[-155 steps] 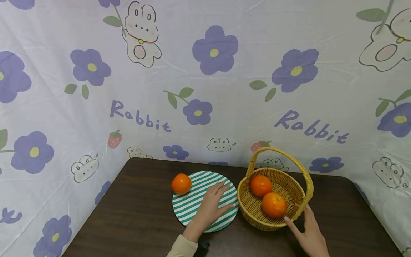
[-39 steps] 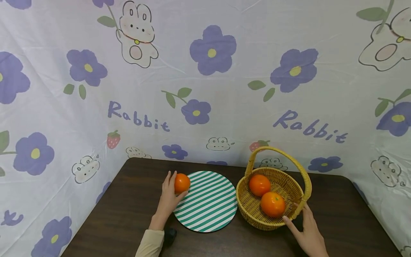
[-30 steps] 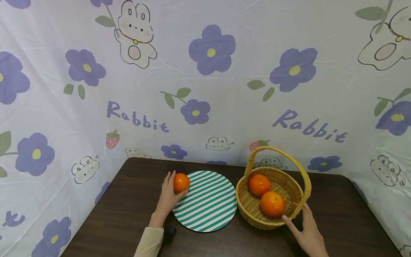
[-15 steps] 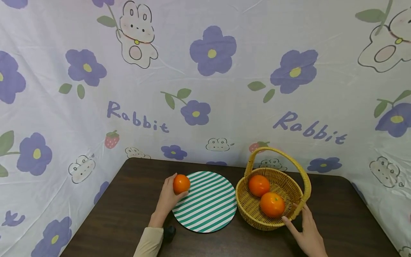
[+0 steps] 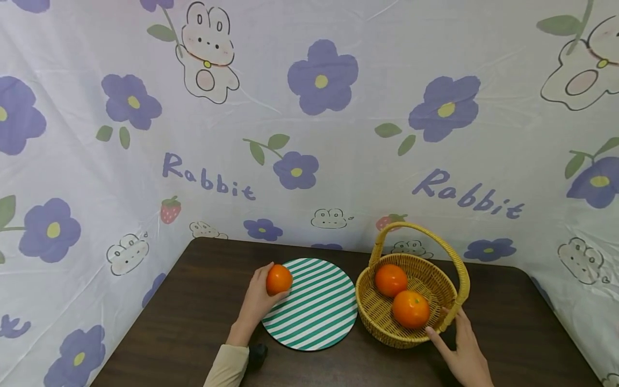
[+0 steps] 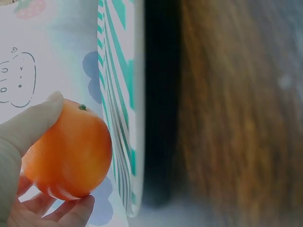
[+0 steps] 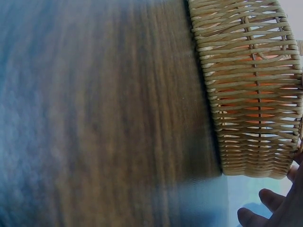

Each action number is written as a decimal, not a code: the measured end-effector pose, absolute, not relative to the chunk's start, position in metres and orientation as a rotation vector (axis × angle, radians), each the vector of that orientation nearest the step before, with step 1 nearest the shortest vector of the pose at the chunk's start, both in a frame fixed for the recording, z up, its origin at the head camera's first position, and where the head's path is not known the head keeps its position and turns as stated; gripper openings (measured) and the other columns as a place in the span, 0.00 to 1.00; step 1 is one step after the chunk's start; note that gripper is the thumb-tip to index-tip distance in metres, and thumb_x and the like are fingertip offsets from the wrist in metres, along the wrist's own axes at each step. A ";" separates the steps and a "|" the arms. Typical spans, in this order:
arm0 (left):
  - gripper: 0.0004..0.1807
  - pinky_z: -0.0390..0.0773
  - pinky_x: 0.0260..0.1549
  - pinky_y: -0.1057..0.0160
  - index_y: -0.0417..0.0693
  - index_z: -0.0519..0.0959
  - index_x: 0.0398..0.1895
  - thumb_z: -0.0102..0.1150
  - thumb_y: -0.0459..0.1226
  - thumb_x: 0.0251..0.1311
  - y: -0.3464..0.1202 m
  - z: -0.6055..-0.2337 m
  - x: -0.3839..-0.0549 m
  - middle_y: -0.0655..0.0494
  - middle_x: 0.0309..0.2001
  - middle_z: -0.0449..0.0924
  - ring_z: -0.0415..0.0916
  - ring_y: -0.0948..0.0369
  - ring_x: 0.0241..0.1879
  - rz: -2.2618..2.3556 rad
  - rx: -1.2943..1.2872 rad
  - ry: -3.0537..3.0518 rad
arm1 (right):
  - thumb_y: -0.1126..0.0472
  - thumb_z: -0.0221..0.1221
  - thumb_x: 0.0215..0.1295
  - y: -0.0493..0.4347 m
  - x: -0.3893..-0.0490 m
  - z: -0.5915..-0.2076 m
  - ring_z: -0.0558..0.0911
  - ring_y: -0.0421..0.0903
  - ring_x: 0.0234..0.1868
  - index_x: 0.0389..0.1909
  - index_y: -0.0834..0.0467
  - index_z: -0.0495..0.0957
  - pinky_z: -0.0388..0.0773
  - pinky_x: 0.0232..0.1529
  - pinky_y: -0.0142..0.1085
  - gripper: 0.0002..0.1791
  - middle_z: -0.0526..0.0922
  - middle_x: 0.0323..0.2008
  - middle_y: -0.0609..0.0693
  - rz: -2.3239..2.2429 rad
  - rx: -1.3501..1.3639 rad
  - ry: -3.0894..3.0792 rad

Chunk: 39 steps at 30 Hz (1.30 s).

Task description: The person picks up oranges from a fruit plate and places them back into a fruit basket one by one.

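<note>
My left hand (image 5: 258, 295) holds an orange (image 5: 279, 280) over the left edge of a round plate (image 5: 314, 306) with green and white stripes. In the left wrist view, the thumb lies on top of the orange (image 6: 71, 151), near its small green stem end, and the fingers curl under it. At the right, my right hand (image 5: 463, 352) grips the rim of a yellow wicker basket (image 5: 387, 336) by the foot of its arched handle. Two more oranges, one at the back (image 5: 391, 280) and one in front (image 5: 411, 309), lie inside the basket.
Both the plate and the basket stand on a dark wooden table (image 5: 184, 322), the basket close by the plate's right side. Behind the table hangs a white cloth (image 5: 358, 161) printed with purple flowers and rabbits. A dark object (image 5: 256, 355) shows beside the left wrist.
My left hand has gone from above the plate to the orange at its left edge and taken hold of it. Lately the orange has shifted slightly right. The right hand stays at the basket.
</note>
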<state>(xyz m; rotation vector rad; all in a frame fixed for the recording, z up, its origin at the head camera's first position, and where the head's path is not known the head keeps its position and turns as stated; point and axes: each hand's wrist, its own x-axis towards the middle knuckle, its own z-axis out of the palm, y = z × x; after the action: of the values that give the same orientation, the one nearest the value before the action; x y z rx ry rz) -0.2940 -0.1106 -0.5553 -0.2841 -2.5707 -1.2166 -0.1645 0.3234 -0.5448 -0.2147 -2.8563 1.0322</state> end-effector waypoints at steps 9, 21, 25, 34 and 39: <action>0.45 0.70 0.53 0.42 0.47 0.62 0.66 0.73 0.42 0.43 -0.101 -0.551 -0.291 0.46 0.61 0.65 0.70 0.47 0.55 -1.247 -0.337 -2.559 | 0.32 0.46 0.62 0.323 -0.164 -0.543 0.49 0.70 0.66 0.71 0.55 0.46 0.56 0.49 0.71 0.45 0.36 0.71 0.64 1.038 -0.222 -2.863; 0.44 0.70 0.54 0.44 0.48 0.62 0.66 0.72 0.42 0.44 -0.085 -0.543 -0.283 0.47 0.61 0.65 0.69 0.48 0.56 -1.225 -0.434 -2.590 | 0.32 0.46 0.62 0.324 -0.163 -0.543 0.49 0.70 0.67 0.71 0.56 0.47 0.56 0.49 0.71 0.46 0.35 0.71 0.64 1.037 -0.231 -2.871; 0.45 0.72 0.53 0.46 0.48 0.61 0.66 0.72 0.45 0.44 -0.079 -0.537 -0.279 0.47 0.61 0.65 0.69 0.50 0.56 -1.188 -0.485 -2.599 | 0.32 0.45 0.62 0.323 -0.162 -0.542 0.49 0.70 0.67 0.71 0.56 0.46 0.56 0.49 0.71 0.46 0.36 0.71 0.65 1.035 -0.231 -2.873; 0.44 0.73 0.52 0.48 0.50 0.61 0.66 0.71 0.46 0.45 -0.068 -0.529 -0.274 0.46 0.60 0.65 0.69 0.50 0.55 -1.203 -0.571 -2.572 | 0.32 0.45 0.62 0.323 -0.162 -0.543 0.49 0.70 0.66 0.71 0.55 0.47 0.56 0.49 0.71 0.45 0.37 0.71 0.64 1.020 -0.219 -2.866; 0.44 0.73 0.52 0.47 0.46 0.62 0.65 0.71 0.47 0.44 -0.063 -0.525 -0.272 0.45 0.60 0.65 0.69 0.49 0.55 -1.165 -0.612 -2.569 | 0.33 0.46 0.62 0.324 -0.163 -0.543 0.50 0.70 0.66 0.71 0.55 0.46 0.56 0.49 0.71 0.44 0.37 0.71 0.64 1.016 -0.201 -2.857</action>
<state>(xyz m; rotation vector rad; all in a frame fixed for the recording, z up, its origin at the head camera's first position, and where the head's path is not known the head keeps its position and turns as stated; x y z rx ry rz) -0.2720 -0.0631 -0.5255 -0.6119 -2.5694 -1.1654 -0.1632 0.3237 -0.5435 -0.2012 -2.8569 1.0157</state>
